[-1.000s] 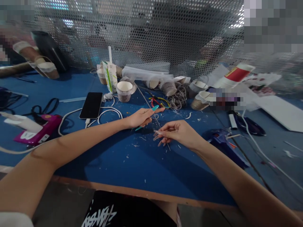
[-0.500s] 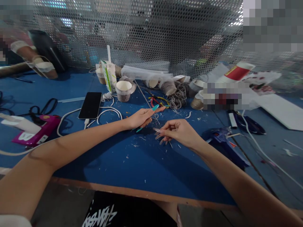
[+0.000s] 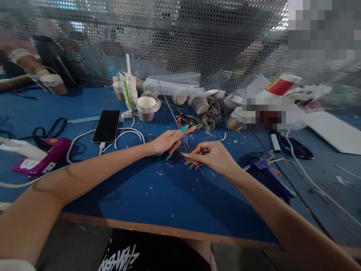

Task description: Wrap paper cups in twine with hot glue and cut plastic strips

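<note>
My left hand [image 3: 168, 140] rests on the blue table [image 3: 141, 188] with fingers stretched forward, long teal nails showing. A thin metal wire [image 3: 180, 131] runs from the cups at the back down between both hands. My right hand [image 3: 210, 156] is just right of the left one, fingers curled and pinched together on the wire's near end. The two hands nearly touch.
A black phone [image 3: 107, 125] on a white cable lies left. Paper cups [image 3: 146, 108], a carton [image 3: 128, 90], a coil of twine [image 3: 211, 114] and pliers [image 3: 187, 121] crowd the back. A blue glue gun [image 3: 266, 169] sits right, a pink tool [image 3: 42, 160] left. Another person's arm [image 3: 36, 69] is far left. Mesh screen behind.
My right hand has moved slightly up and left, closer to the left hand, with fingers curled tighter. The left hand's lower fingers have shifted a little.
</note>
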Tool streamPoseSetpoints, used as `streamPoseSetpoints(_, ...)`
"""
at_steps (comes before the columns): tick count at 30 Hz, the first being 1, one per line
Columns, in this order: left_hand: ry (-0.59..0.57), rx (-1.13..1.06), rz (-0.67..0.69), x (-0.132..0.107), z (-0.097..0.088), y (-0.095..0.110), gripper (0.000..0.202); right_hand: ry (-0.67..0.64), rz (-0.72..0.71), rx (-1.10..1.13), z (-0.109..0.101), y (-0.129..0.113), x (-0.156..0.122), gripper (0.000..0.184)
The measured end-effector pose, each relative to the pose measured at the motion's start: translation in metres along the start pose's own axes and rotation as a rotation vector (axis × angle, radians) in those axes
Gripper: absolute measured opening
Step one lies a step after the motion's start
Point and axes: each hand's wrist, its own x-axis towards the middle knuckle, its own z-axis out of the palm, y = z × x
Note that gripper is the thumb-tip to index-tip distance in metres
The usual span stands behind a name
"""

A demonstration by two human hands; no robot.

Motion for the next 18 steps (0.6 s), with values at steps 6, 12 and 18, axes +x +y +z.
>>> streamPoseSetpoints(6,-0.029,0.031,0.006,0.0007,-0.0019,-0.0007,0.057,0.014,0.000,-0.004,0.0008,-0.0018,-0.0002,0.031)
streamPoseSetpoints(12,-0.027,0.050,-0.003,-0.0004,-0.0018,0.0017,0.058,-0.003,0.001,0.029,0.0033,-0.0013,0.0006,0.034)
streamPoseSetpoints(18,-0.007,0.025,0.008,0.0005,-0.0028,-0.0019,0.058,-0.143,0.000,0.034,-0.0021,-0.0018,0.0008,0.031)
